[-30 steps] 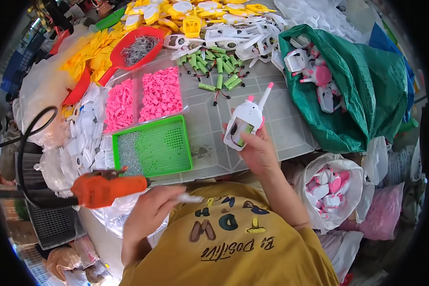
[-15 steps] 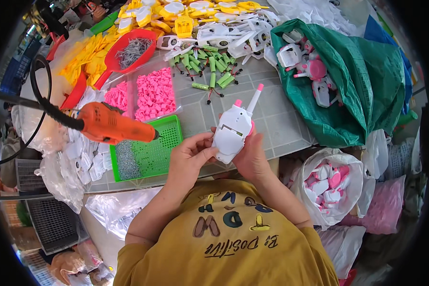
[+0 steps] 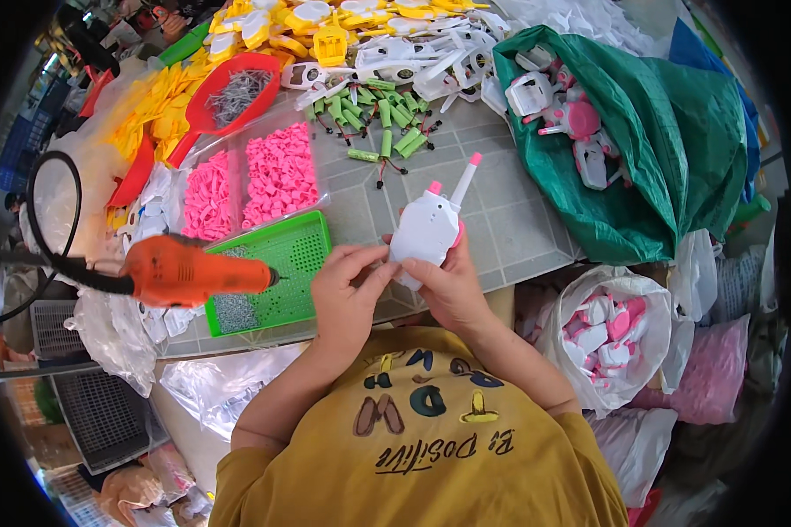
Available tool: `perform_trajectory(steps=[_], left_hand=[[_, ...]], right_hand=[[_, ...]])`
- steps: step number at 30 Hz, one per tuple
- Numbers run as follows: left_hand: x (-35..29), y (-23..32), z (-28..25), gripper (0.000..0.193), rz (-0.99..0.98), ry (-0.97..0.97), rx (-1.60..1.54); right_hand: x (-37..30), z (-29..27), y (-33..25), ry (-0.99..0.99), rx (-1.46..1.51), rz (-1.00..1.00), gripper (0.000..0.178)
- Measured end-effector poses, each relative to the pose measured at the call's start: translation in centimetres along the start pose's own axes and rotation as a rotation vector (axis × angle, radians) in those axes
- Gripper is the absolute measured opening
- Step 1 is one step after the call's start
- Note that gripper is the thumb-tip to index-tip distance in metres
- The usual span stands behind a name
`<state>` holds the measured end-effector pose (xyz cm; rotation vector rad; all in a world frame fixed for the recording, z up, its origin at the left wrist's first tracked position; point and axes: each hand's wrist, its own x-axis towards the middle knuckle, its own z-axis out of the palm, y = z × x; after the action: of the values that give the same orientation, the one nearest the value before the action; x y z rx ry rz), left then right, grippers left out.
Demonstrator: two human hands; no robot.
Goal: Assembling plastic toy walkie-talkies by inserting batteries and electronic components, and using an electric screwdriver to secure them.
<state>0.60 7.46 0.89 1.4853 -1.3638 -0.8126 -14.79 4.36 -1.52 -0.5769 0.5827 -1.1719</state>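
A white toy walkie-talkie (image 3: 424,221) with a pink-tipped aerial and a pink knob is held above the table's front edge, its flat face up. My right hand (image 3: 448,281) is closed round its right side and lower end, the thumb lying across the face. My left hand (image 3: 350,283) is closed, thumb and forefinger pinched against the toy's left edge; whether a small part sits between them is hidden. To the left, an orange electric screwdriver (image 3: 193,270) hangs over a green tray (image 3: 323,255) holding small screws.
Pink parts (image 3: 281,171) fill clear boxes behind the tray. Green battery packs (image 3: 385,114) with wires lie farther back, before yellow and white shells (image 3: 330,39). A red scoop (image 3: 193,123) holds metal pieces. At the right are a green sack (image 3: 642,176) and a white sack (image 3: 562,342) of toys.
The dark slot in the toy's face no longer shows; that face now looks white and covered. My right thumb has moved onto it. The screwdriver has swung left and nearer me.
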Motion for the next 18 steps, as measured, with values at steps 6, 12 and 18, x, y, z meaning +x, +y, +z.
perform_trajectory(steps=[6,12,18], left_hand=[[0.1,-0.1,0.0,0.034,0.133,-0.025,0.091],[0.8,-0.1,0.2,0.066,0.473,-0.175,0.351],[0.9,-0.2,-0.6,0.061,0.589,-0.065,0.351]], right_hand=[[1.2,0.1,-1.2,0.058,0.127,0.102,0.066],[2.0,0.6,-2.1,0.111,0.186,0.145,0.052],[0.6,2.4,-4.5,0.050,0.186,0.257,0.047]])
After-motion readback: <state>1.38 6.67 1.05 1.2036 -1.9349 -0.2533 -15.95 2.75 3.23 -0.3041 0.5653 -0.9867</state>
